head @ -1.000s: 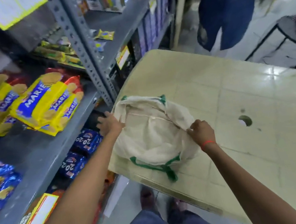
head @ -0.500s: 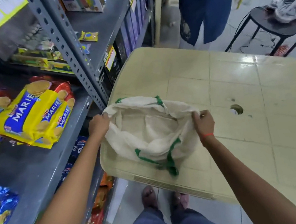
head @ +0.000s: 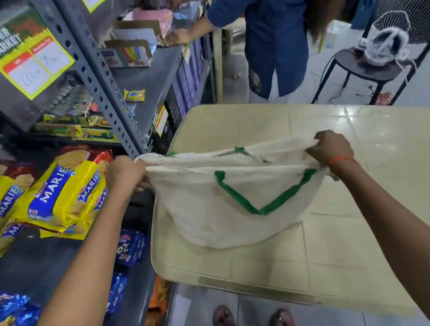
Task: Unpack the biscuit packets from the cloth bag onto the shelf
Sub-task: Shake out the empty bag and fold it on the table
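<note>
the cloth bag [head: 232, 210] is off-white with green handles, stretched wide at its mouth and sagging in a rounded belly onto the near left corner of the worktop; one green handle hangs down its near side. yellow and blue marie biscuit packets [head: 66, 194] lie stacked and tilted on the grey shelf [head: 35, 264] to the left, just beside the bag's left edge.

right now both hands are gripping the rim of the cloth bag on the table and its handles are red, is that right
Not quite: the handles are green, not red, as the head view shows. The rest holds. The left hand and the right hand each grip the rim of the cloth bag, which sits on the table.
</note>
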Demonstrator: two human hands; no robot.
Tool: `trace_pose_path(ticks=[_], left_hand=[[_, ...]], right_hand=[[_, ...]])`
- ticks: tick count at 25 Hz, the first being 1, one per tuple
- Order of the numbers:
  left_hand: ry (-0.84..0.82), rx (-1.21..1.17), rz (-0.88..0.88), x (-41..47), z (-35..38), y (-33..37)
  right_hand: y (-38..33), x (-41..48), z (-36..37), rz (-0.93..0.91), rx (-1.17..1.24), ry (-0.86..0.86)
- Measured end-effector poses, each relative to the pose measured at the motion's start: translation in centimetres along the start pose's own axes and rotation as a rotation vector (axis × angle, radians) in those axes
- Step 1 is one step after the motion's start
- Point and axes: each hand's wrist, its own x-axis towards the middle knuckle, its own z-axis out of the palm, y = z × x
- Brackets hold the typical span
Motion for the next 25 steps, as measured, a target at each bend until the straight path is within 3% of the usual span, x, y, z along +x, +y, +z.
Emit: trace_pose_path(ticks=[3, 5, 7, 9, 12, 14, 16, 18, 20, 22, 23, 25], left_hand=[[-0.335, -0.706, -0.187, -1.2, -0.7, 3.4], [-0.546, -0.862, -0.219, -2.0, -0.8, 5.4], [-0.571, -0.796, -0.142, -2.5, -0.2, 6.7], [-0.53, -0.645, -0.029, -2.8, 0.7, 7.1], [-0.55, -0.418, 0.085, -3.3, 1.5, 6.9], [-0.6, -0.373, 0.126, -3.2, 1.5, 6.7], [-0.675, -0.384, 0.158, -3.1, 1.4, 6.8], [-0.571, -0.3, 0.246, -2.7, 1.1, 6.9], [-0.257, -0.088, 0.366, -1.9, 0.2, 7.1], [0.011, 0.125, 0.384, -0.9, -1.4, 7.5], [0.068, 0.185, 0.361, -0.4, -2.2, 7.9], [0.081, 0.204, 0.303, 0.5, -3.6, 9.1]], right_hand=[[0.1, 0.8, -1.7, 0.017, 0.324, -0.143], [0.0, 0.5, -2.0, -0.081, 0.409, -0.037], [0.3, -0.5, -2.4, -0.198, 0.402, 0.154], [0.7, -1.0, -2.3, -0.297, 0.379, 0.157], [2.0, -1.4, -1.2, -0.408, 0.222, -0.167], [2.6, -1.8, -0.5, -0.377, 0.049, -0.443], [3.2, -1.7, 0.2, -0.293, -0.063, -0.46], [3.6, -1.0, 0.0, -0.132, -0.011, -0.177], [3.8, 0.2, -1.8, 0.161, 0.456, 0.051], [4.3, 1.3, -4.1, 0.364, 0.948, 0.14], [4.4, 1.8, -5.1, 0.347, 0.934, 0.179], [4.4, 2.5, -6.8, 0.147, 0.484, 0.18]])
